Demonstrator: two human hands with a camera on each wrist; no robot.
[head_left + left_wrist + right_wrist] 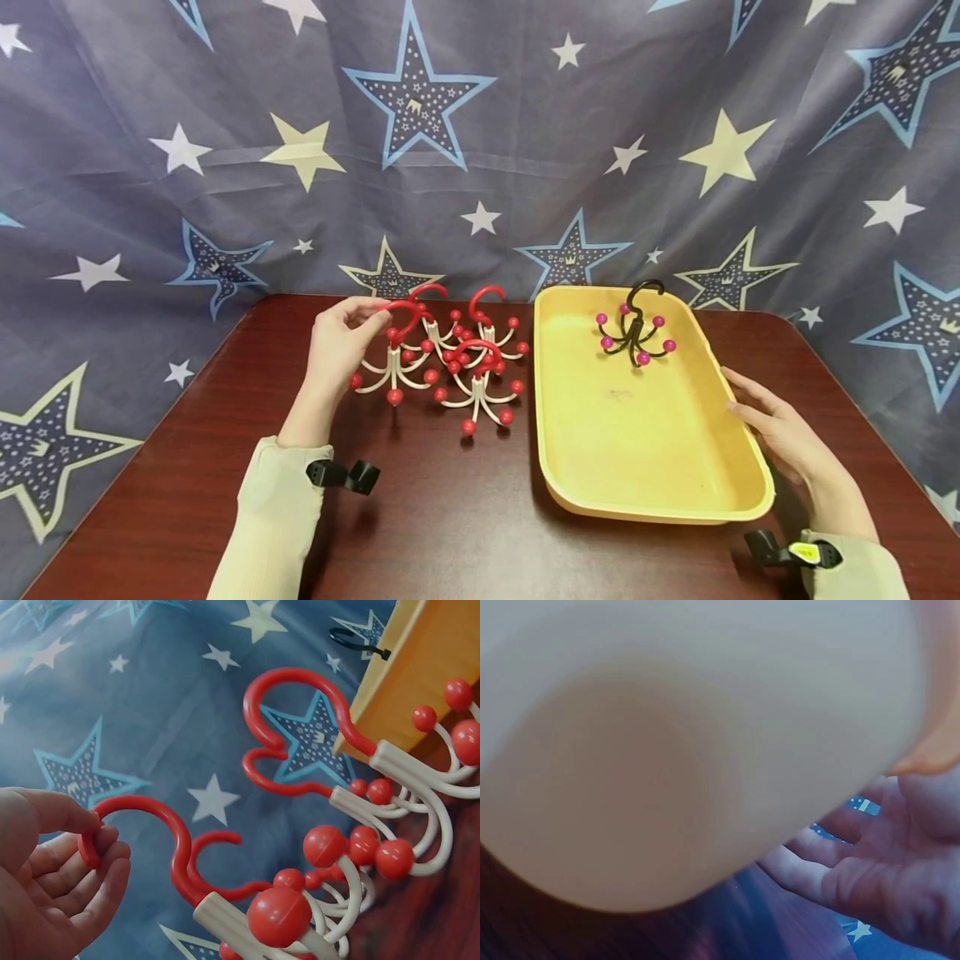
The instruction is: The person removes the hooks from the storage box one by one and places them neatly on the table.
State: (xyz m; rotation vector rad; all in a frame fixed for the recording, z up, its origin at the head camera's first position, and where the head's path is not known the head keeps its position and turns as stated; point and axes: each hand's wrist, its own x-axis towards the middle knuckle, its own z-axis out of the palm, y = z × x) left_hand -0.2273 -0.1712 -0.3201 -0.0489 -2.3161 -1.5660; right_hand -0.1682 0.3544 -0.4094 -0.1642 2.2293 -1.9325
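My left hand (341, 337) pinches the tip of a red hook (180, 844) between thumb and fingers. That hook tops a small multi-arm hanger (393, 367) with a white stem and curved white arms ending in red balls. Several matching hangers (478, 392) stand close beside it, their arms overlapping in view. On the right, my right hand (783, 437) touches the side of a yellow tray (652, 450), fingers fairly straight along its outer wall and thumb at the rim. Inside the tray's far end sits a black hanger (635, 329) with magenta balls.
The dark reddish-brown wooden table (450, 517) holds everything. Behind it hangs a grey-blue cloth (480, 150) patterned with stars, close to the table's far edge. The tray's left wall stands just right of the red and white hangers.
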